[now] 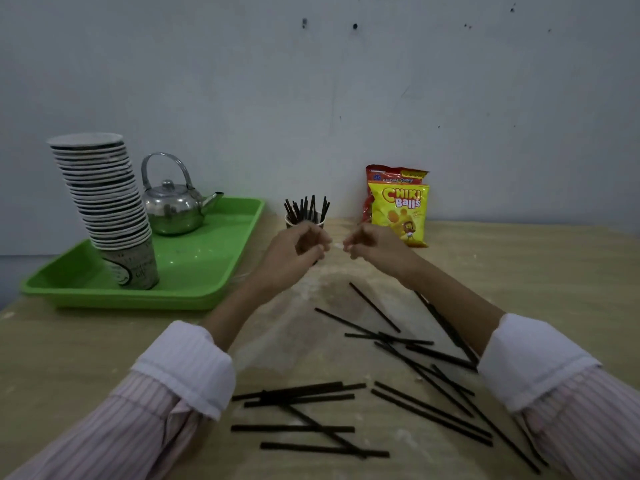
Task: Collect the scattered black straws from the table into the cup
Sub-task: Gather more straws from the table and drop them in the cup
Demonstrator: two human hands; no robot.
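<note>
Sleeves: striped, cuffs turned back, left sleeve [180, 368] and right sleeve [540, 362] at the near edge of view.
Scattered straws [292, 428]: black, lying loose and crossed on the table [69, 358] between the forearms; a few run under the right forearm.
Cup [319, 221]: paper, upright at the far middle of the table, just behind the left hand, which hides its lower part.
Straws in cup [306, 206]: a bunch of black straws standing on end, fanned out above the rim.
Left hand [294, 251]: raised in front of the cup, fingers curled; too blurred to tell whether they hold anything.
Right hand [375, 242]: raised just beside the left, fingertips bunched and curled; grip likewise unreadable.
Tray [207, 244]: green, far left.
Kettle [173, 209]: metal, on the tray.
Stacked paper cups [110, 202]: tall leaning stack at the tray's near left.
Snack bags [398, 209]: yellow in front of red, against the wall [311, 98].
</note>
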